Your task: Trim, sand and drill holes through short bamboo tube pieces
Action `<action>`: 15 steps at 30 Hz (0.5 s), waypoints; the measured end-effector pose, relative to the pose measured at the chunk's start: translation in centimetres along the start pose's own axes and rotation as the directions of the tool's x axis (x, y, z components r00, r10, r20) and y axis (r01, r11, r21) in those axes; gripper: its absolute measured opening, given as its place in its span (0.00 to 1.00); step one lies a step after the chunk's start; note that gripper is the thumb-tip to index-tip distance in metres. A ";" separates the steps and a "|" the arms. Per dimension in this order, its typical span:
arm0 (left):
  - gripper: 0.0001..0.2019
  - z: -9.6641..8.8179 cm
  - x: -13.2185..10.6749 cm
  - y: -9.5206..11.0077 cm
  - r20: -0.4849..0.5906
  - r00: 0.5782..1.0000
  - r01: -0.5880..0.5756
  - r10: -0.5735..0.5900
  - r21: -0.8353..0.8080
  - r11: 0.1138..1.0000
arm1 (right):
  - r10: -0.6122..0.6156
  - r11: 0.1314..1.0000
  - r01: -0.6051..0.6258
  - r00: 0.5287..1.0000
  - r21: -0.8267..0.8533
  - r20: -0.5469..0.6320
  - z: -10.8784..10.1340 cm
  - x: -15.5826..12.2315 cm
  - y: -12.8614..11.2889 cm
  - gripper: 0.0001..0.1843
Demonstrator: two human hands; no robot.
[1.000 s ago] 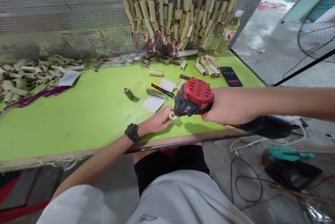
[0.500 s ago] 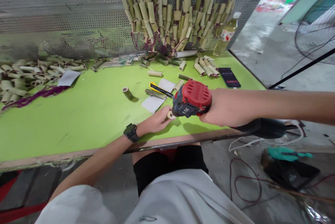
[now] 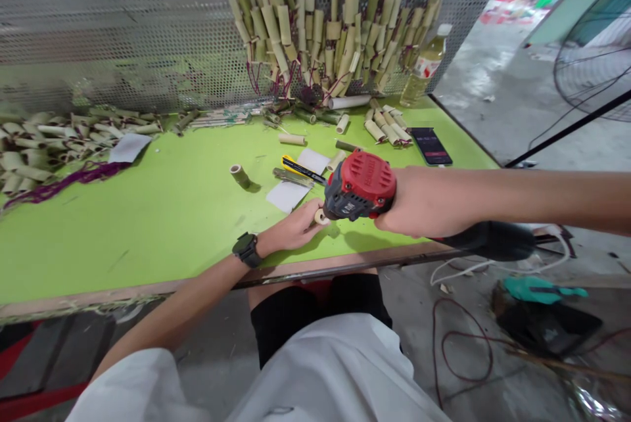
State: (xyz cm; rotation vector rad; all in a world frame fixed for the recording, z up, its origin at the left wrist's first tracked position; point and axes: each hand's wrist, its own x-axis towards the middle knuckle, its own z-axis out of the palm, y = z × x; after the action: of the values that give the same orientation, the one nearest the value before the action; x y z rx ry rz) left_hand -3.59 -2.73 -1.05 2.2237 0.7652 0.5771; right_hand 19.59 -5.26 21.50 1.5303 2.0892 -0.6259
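A short bamboo tube (image 3: 321, 217) is gripped in my left hand (image 3: 290, 228), its open end facing me, low over the green tabletop (image 3: 162, 211). My right hand (image 3: 407, 202) is wrapped round the handle of a red and grey cordless drill (image 3: 362, 185). The drill's nose comes right up to the tube's side; the bit and the contact point are hidden. Just beyond my left hand lie a yellow and black utility knife (image 3: 303, 169), a split bamboo piece (image 3: 293, 177) and white paper (image 3: 287, 196). Another bamboo tube (image 3: 240, 176) stands upright farther left.
Bamboo tubes (image 3: 44, 139) are heaped at the left beside purple string (image 3: 73, 180). Tied bamboo bundles (image 3: 340, 34) hang on the perforated metal panel (image 3: 148, 27). A phone (image 3: 432, 146) and an oil bottle (image 3: 426, 67) occupy the right side. A fan (image 3: 596, 60) stands beyond the table.
Almost nothing differs. The drill and my right hand have shifted very slightly left, while my left hand keeps the bamboo tube in the same place.
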 end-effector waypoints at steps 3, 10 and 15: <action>0.17 0.0 0.0 0.1 -0.013 1.000 0.000 0.000 -0.013 1.000 | 0.009 1.000 -0.009 1.000 0.008 -0.002 -0.1 -0.2 -0.2 0.05; 0.18 0.0 0.0 0.1 -0.031 1.000 0.002 -0.003 -0.023 1.000 | 0.021 0.999 -0.021 1.000 0.034 0.000 -0.2 -0.3 -0.3 0.03; 0.20 -0.1 0.1 0.2 -0.038 0.999 0.004 -0.005 -0.033 0.999 | -0.042 0.999 0.042 0.999 0.015 -0.028 0.2 0.1 0.1 0.04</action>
State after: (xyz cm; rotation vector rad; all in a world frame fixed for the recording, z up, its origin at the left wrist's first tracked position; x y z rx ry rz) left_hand -3.53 -2.75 -0.83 2.1860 0.7747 0.6264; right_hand 19.72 -5.27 21.30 1.5149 2.1468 -0.6416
